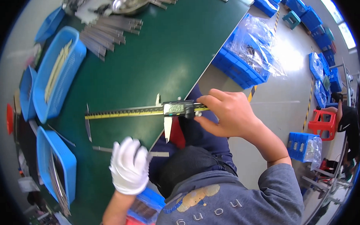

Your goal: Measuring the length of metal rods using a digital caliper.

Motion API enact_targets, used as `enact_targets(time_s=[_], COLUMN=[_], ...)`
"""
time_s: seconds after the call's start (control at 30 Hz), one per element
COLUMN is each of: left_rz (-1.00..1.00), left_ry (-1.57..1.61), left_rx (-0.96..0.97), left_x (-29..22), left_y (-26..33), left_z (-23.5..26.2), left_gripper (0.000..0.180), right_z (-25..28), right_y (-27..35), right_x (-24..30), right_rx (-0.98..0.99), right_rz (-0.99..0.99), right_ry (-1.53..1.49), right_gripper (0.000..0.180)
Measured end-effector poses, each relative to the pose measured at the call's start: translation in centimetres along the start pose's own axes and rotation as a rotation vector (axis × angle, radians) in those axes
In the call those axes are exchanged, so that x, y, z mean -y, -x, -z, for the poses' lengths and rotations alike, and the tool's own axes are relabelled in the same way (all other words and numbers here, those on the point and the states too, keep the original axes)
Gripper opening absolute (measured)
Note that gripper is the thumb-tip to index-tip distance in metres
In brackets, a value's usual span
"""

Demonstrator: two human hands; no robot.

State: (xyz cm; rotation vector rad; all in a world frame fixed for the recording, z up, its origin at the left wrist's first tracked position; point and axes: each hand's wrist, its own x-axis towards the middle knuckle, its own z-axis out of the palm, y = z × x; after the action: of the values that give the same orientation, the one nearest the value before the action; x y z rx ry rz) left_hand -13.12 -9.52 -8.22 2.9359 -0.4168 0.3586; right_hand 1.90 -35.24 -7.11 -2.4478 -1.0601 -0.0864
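My right hand (229, 114), bare, pinches the slider end of a digital caliper (128, 112) between thumb and fingers. The caliper extends leftward over the table edge. Its jaws stand wide apart with nothing between them, and the display on the slider is lit. My left hand (129, 166), in a white glove, is closed around a thin flat metal strip (161, 154) just below the caliper. One end of the strip sticks out on each side of the glove; its middle is hidden by the fingers. Strip and caliper are apart.
Light blue baskets (59, 73) with long strips stand along the left of the green table (166, 53). Several metal strips (110, 33) lie fanned near a metal bowl (130, 4) at the far side. A blue crate (238, 69) with plastic wrap sits right of the table.
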Motion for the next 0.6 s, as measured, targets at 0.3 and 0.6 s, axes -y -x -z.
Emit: enact_targets(time_s=[0.3,0.6], left_rz=[-0.305,-0.738], left_ry=[0.038,-0.172], left_rx=[-0.071,-0.202], left_x=[0.8,5.7], left_y=[-4.6,-32.3], left_z=[6.0,0.9], left_gripper=[0.030,0.034], right_z=[-1.6,-2.6], right_y=[-3.0,-3.1], right_x=[-2.0,-1.6], right_rx=[0.057,0.026], right_rz=[0.109,0.051], right_ry=[-0.060,-0.152], right_gripper=[0.054,0.053])
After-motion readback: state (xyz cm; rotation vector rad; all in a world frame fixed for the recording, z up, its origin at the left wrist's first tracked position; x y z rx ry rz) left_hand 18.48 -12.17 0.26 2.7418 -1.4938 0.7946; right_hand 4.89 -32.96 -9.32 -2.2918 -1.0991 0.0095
